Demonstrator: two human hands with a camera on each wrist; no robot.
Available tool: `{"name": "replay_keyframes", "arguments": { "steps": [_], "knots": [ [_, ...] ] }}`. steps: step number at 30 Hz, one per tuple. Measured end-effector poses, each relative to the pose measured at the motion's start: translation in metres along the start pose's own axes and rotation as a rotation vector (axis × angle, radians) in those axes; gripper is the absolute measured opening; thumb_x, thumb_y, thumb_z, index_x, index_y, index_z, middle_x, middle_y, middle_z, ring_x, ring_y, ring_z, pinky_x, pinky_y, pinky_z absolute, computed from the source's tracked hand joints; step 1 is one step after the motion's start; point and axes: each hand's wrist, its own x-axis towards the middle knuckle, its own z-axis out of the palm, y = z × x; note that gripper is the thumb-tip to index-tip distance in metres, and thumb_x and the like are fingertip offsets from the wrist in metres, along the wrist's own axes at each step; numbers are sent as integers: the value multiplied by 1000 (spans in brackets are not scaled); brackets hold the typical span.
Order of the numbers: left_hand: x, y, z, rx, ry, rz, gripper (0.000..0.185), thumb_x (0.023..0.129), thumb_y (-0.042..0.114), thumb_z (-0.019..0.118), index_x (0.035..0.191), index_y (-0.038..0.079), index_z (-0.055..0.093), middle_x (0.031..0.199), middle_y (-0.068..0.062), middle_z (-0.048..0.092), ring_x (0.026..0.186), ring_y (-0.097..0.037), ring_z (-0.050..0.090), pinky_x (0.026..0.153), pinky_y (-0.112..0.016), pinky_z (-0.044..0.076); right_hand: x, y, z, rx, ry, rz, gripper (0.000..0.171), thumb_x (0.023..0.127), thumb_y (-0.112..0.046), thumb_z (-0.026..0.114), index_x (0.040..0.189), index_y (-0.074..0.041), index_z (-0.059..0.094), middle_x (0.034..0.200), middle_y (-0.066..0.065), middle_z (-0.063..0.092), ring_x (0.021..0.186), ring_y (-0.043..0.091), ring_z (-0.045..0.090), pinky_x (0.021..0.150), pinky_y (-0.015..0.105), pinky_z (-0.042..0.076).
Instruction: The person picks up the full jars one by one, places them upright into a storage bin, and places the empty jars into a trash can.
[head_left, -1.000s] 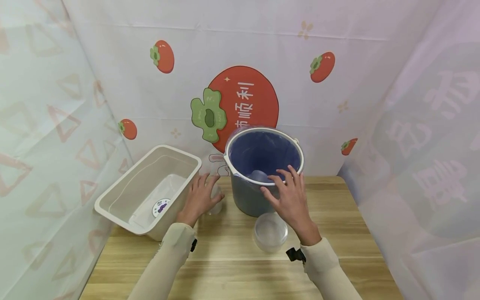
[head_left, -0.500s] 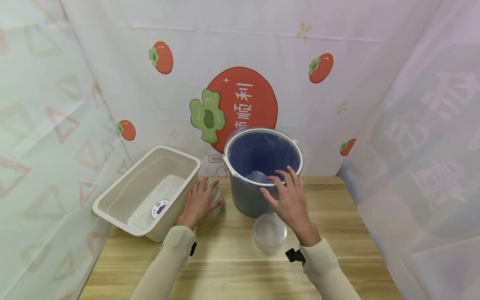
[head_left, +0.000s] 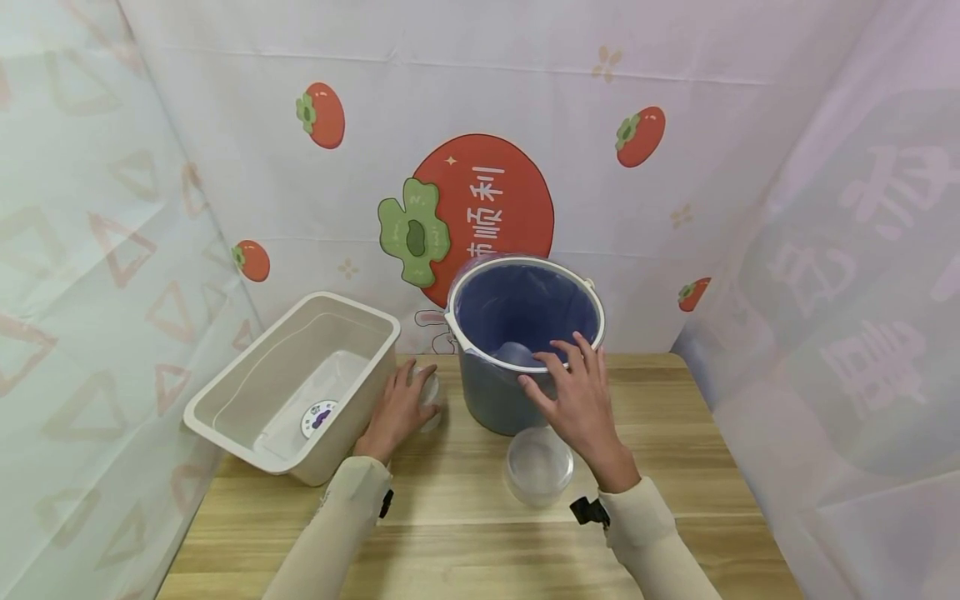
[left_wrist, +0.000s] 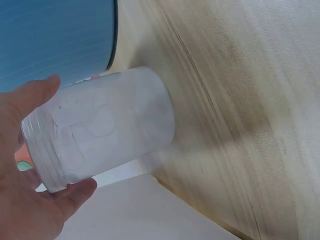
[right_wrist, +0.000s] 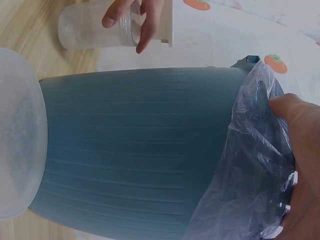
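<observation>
- The left hand (head_left: 395,408) wraps its fingers (left_wrist: 75,192) and thumb round a frosted plastic jar (left_wrist: 102,130), gripping near the threaded mouth. The jar stands on the wooden desk (head_left: 465,533), in the gap between the cream bin (head_left: 225,400) and the blue bucket (head_left: 491,400).
- A grip that high on the jar probably gives the hand control over tilting it; the base seems to be on or just above the desk, though the wrist view does not settle which.
- The right hand (head_left: 577,404) lies over the near rim of the blue bucket, fingers spread and fairly straight, pressing on the thin plastic liner bag (right_wrist: 255,165) folded over the edge. That likely steadies the bucket and keeps the liner from slipping.
- The jar is translucent and cloudy white, cylindrical, with a ribbed screw thread at its open end and no lid on it. It looks empty, as far as the haze allows.
- A second clear container (head_left: 538,465), shallow and round, sits on the desk just in front of the bucket, below the right wrist and apart from the jar.
- The bucket is ribbed blue-grey with a pale rim; a pale, rounded shape lies inside it, too dim to identify.
- The cream bin has a round sticker (head_left: 320,414) on its floor.
</observation>
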Motion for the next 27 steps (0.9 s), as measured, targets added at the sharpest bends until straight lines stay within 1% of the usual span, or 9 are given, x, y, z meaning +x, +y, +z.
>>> {"name": "replay_keyframes", "arguments": {
  "steps": [5,9,12,16,23,27],
  "knots": [
    [0,-2,2,2,16,0,78,91,27,90,160,18,54,170,-29,37,151,-54,42,116,-69,46,0,0,0,1,2,-2,47,97,-47,80,128,-11,75,147,21,61,158,46,36,129,78,15],
    [-2,0,-3,10,27,8,79,92,27,90,160,17,53,169,-29,38,146,-54,47,113,-67,49,0,0,0,-2,6,-6,47,97,-47,79,127,-11,75,147,21,62,158,46,37,129,78,16],
    [-4,4,-10,14,55,32,78,91,26,90,159,16,54,166,-30,41,141,-54,50,112,-66,50,0,0,0,-6,11,-14,47,97,-47,79,127,-11,75,146,21,62,158,47,37,129,79,17],
    [-7,10,-20,13,123,79,77,88,24,92,156,13,58,161,-31,47,137,-55,52,111,-65,50,0,0,0,-8,14,-16,46,97,-47,79,127,-12,75,146,21,61,158,47,37,128,79,17],
    [-11,23,-38,6,226,143,76,85,21,93,153,10,60,157,-32,50,134,-57,53,111,-67,49,0,0,0,-7,1,-5,47,97,-47,79,128,-11,75,148,21,61,159,46,36,129,78,16],
    [-14,32,-53,18,263,157,74,85,22,92,151,10,61,157,-33,50,135,-57,53,112,-66,49,0,0,-1,-4,3,-8,46,98,-46,79,127,-11,75,147,21,61,159,46,37,129,78,17]
  ]
}}
